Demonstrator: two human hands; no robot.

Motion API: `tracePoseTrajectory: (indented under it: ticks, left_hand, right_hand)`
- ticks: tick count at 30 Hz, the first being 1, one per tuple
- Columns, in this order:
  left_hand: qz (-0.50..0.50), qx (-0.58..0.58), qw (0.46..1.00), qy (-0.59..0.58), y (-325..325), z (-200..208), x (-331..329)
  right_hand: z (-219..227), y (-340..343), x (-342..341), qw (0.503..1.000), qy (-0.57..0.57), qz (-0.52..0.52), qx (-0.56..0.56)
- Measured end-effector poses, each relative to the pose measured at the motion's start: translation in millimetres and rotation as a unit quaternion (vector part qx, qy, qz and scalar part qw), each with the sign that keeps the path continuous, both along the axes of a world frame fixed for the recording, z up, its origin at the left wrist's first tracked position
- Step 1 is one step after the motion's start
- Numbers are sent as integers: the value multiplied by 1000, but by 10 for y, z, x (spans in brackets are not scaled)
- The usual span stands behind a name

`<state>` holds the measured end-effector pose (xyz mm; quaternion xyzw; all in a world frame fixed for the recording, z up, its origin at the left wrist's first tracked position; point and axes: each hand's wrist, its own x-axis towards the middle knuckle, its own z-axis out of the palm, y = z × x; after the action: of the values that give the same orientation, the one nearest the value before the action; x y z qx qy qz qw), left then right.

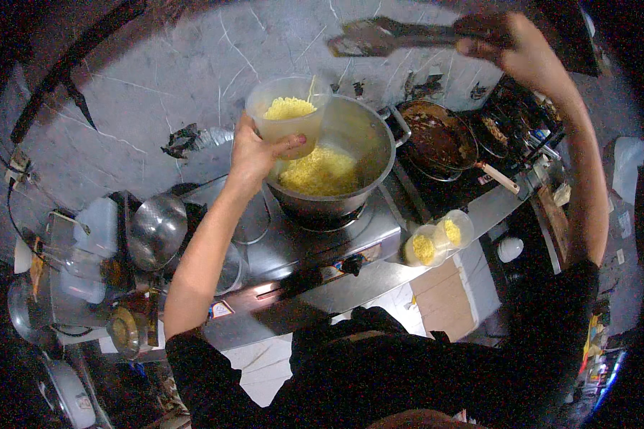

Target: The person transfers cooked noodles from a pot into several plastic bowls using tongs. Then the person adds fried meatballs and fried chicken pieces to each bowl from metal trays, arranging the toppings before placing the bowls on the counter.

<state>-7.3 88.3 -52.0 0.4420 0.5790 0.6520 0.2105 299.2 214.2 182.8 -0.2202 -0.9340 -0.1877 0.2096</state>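
Note:
My left hand point(254, 154) is wrapped round a translucent plastic tub point(275, 129), tilted above the rim of a large metal pot point(376, 171). Crumbly yellow food point(289, 109), perhaps rice, lies in the tub. More of the same yellow food point(318, 171) is heaped inside the pot, which stands on the stove. High at the upper right, my right hand point(504, 46) is closed on the handle of a broad spatula point(386, 36). The spatula is blurred and points left in front of the wall, apart from the pot.
Right of the pot sits a stained frying pan point(436, 139) with a pale handle. Two clear cups of yellow food point(423, 249) stand on the counter's front edge. A metal bowl point(159, 232) and a glass jar point(129, 332) are at the left. Stove knobs point(351, 264) face me.

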Motion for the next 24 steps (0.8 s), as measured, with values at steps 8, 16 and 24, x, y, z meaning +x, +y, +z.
tracePoseTrajectory:
  ticks: [8, 16, 24]
  left_hand:
    - [-69, -17, 997, -6, -11, 52, -1]
    - [-57, -20, 997, 49, -97, 21, 11]
    - [30, -27, 991, 128, -140, -192, -173]
  right_hand:
    - [-1308, 619, -221, 997, -24, 37, -58]
    - [-879, 793, -205, 989, 34, 15, -144]
    - [219, 33, -695, 974, 120, 26, -191]
